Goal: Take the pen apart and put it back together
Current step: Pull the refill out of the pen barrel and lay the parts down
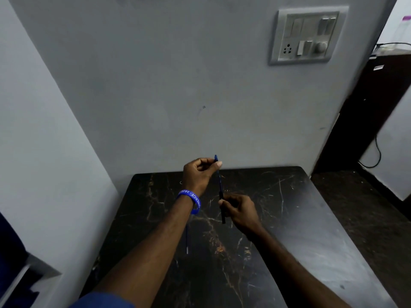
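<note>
A slim blue pen (pixel 220 185) is held nearly upright above the dark marble table (pixel 289 218). My left hand (pixel 198 174) pinches its upper end between thumb and fingers, a blue wristband on the wrist. My right hand (pixel 240 211) grips the lower, darker section of the pen. A thin blue refill (pixel 187 240) with a pale tip lies on the table just right of my left forearm.
The table stands against a grey wall with a switch and socket panel (pixel 309 34) at the upper right. A dark cabinet (pixel 369 107) and a black cable are to the right. A wall corner closes in the left side.
</note>
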